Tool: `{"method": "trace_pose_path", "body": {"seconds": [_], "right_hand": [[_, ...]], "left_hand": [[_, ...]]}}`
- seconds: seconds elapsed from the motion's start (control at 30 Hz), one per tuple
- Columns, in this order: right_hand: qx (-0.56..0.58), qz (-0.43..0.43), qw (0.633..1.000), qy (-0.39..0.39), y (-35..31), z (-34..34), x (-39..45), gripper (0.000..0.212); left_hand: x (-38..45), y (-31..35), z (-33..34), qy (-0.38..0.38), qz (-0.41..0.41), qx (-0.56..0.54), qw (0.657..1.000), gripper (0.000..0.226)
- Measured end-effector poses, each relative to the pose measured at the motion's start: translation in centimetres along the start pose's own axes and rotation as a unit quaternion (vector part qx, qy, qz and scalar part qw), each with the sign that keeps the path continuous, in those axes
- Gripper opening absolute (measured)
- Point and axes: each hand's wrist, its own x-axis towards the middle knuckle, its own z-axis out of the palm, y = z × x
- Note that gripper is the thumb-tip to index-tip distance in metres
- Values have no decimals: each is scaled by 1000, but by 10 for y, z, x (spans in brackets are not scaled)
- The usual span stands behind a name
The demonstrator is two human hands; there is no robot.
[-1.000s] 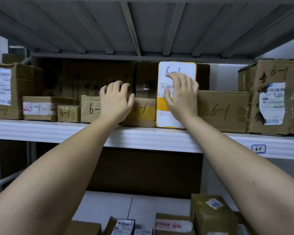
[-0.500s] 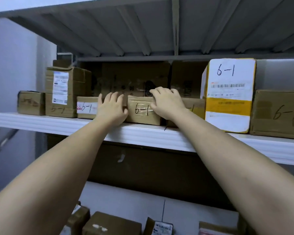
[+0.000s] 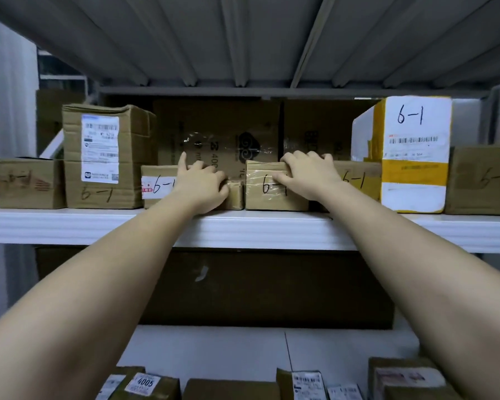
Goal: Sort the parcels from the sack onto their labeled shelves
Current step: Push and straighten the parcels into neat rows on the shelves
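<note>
Gripping two parcels [image 3: 274,184], two hands [image 3: 309,174].

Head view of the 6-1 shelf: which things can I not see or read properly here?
- Tiny box: the left hand covers most of it; any marking is hidden.
- Taped box: the right hand hides the end of its "6-1".
- Tall carton's label: print too small to read.
- Rightmost box: cut off by the frame edge.
- Bottom parcels: cut off by the lower edge.
</note>
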Motion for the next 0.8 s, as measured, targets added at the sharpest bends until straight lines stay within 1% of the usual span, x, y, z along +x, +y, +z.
{"method": "trace_pose_path", "body": {"seconds": [0.07, 0.43, 0.47, 0.53, 0.6, 0.67, 0.73, 0.8], "right_hand": [[0, 2, 1000, -4, -1, -2, 1, 58], [1, -25, 999, -34, 6, -9, 9, 56], [5, -25, 999, -33, 6, -10, 9, 56], [21, -16, 999, -31, 6, -10, 9, 58], [36, 0, 999, -21, 4, -10, 10, 63], [34, 19, 999, -12, 2, -8, 10, 68], [23, 36, 999, -23, 1, -7, 11, 73], [13, 46, 998, -28, 0, -7, 10, 76]], "left_hand": [[0, 0, -1, 1, 4, -11, 1000, 46], [2, 7, -2, 10, 4, -2, 1000, 46], [1, 6, -1, 23, 5, -15, 1000, 46], [-2, 2, 0, 74, 3, -64, 995, 44], [-3, -5, -1, 136, -23, -91, 986, 43], [-5, -17, -3, 155, -86, -83, 981, 45], [-7, -28, -5, 123, -150, -82, 978, 48], [-8, -37, -6, 69, -178, -86, 978, 49]]}}
